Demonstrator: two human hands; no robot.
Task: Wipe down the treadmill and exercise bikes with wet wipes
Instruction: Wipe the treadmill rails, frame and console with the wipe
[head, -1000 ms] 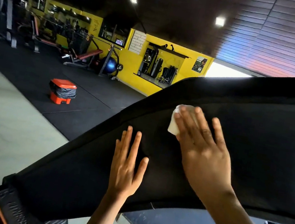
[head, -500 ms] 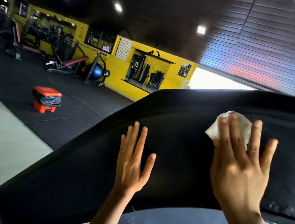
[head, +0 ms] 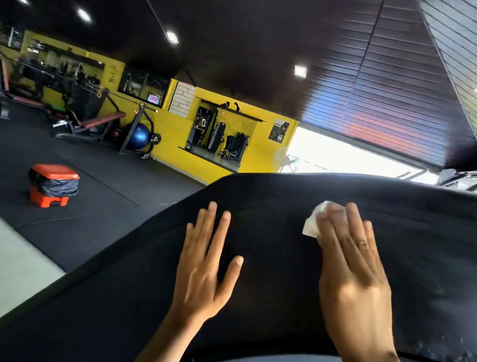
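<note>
Fingers (head: pixel 352 230) flat on wipe (head: pixel 311 226), orange bin (head: pixel 55 171) beyond

Matt black treadmill panel (head: pixel 406 265), finely grained, pale specks at four o'clock, white wet wipe (head: pixel 312 226) soft and crumpled like thin cloth, at nine o'clock glossy orange plastic bin (head: pixel 56 170), shiny black bag (head: pixel 56 186), matt dark floor mats (head: pixel 111 181).

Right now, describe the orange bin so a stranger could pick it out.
From the yellow back wall, come forward across the black floor mats. The orange bin stands alone there, left of the black treadmill surface. Unlike the round blue ball by the wall, it is boxy, with a black bag round its middle.
</note>
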